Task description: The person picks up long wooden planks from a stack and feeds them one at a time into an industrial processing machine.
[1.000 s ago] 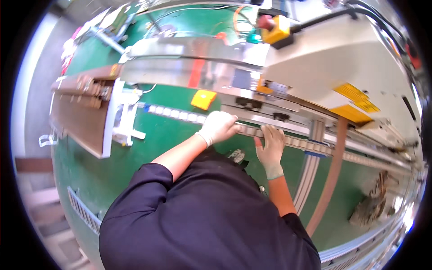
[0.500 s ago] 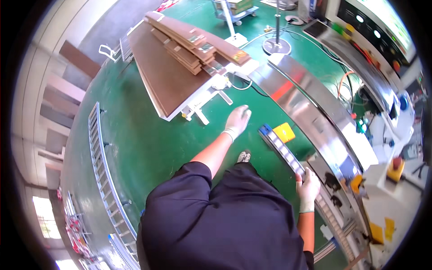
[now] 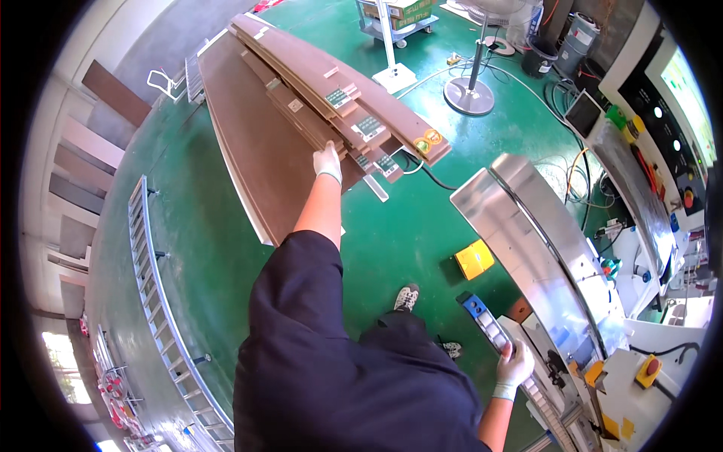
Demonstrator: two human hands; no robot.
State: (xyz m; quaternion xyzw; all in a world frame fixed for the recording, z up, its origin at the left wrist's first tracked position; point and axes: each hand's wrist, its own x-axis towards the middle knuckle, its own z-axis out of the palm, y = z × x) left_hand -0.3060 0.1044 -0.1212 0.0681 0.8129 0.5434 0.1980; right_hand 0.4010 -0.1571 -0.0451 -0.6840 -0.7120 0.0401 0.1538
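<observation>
My left hand [image 3: 327,163], in a white glove, reaches forward to the near end of a pile of narrow brown boards [image 3: 295,109]. Its fingers close on the edge of the lower boards; the fingertips are partly hidden. Those boards rest on a wide brown panel [image 3: 248,143]. Longer brown boards [image 3: 324,68] with green-and-white labels lie along the pile's right side. Down at the right, my gloved right hand [image 3: 515,365] grips a narrow roller rail [image 3: 489,328] with a blue end, thumb on its near side.
A shiny metal machine cover [image 3: 520,233] curves along the right, with a red stop button on a yellow box [image 3: 649,371] nearby. A yellow box [image 3: 474,259] sits low beside the cover. Left stands a long roller conveyor [image 3: 162,301]. A fan stand [image 3: 468,96] and cables are beyond.
My left hand has moved forward and left, from over the green floor onto the board pile. The view has shifted toward the pile. My right hand stays on the rail.
</observation>
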